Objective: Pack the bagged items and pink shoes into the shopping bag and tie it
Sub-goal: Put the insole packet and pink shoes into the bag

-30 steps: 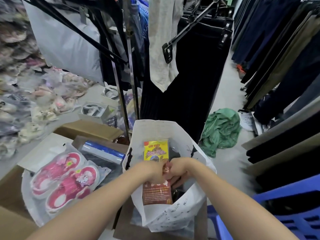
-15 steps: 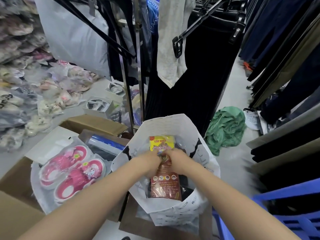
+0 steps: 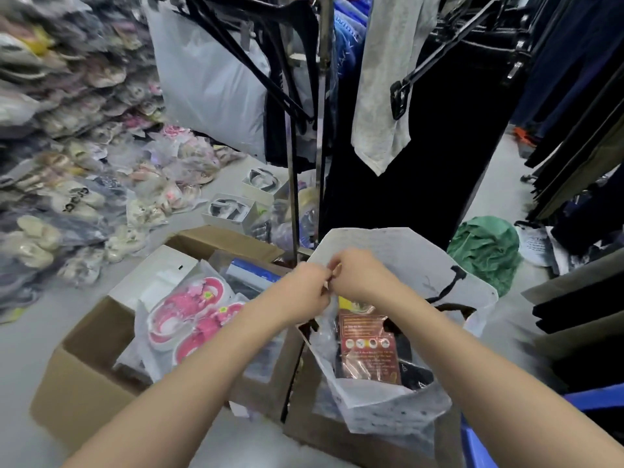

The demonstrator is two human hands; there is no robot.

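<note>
Shopping bag [image 3: 398, 251] of thin, crinkled white plastic stands open right of the pink shoes [image 3: 192, 319] in clear wrap, a glossy red packet [image 3: 368, 352] half hidden inside, while left hand [image 3: 305, 292] and right hand [image 3: 361, 278] meet above it, fingers curled, and what they pinch I cannot tell.
</note>
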